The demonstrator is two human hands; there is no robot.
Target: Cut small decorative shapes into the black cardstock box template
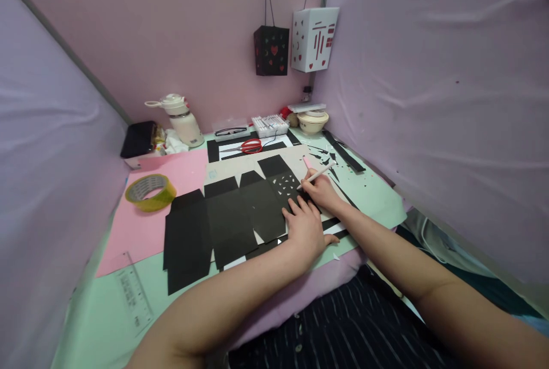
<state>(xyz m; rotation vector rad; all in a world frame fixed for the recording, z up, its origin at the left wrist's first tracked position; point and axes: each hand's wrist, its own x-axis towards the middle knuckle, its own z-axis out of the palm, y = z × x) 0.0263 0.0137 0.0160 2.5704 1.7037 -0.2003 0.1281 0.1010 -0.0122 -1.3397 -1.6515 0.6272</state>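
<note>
The white pen tool (pixel 318 174) slants over the right end of the black card (pixel 231 214), tip low left, tail up right; its tip is too small to make out. The right hand (pixel 321 191) has its fingers closed around it, while the left hand (pixel 304 226) lies flat, fingers spread, on the card on the counter (pixel 377 197).

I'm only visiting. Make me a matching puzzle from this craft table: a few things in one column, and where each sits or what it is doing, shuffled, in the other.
Things:
1. tape roll
2. scissors
3. white lantern
4. right hand

Places or states:
A. hanging up high at the back
B. lying on the pink sheet
C. holding a pen-shaped tool
D. lying on the black and white sheets at the far side of the table

Pairs: 1-B, 2-D, 3-A, 4-C
</note>
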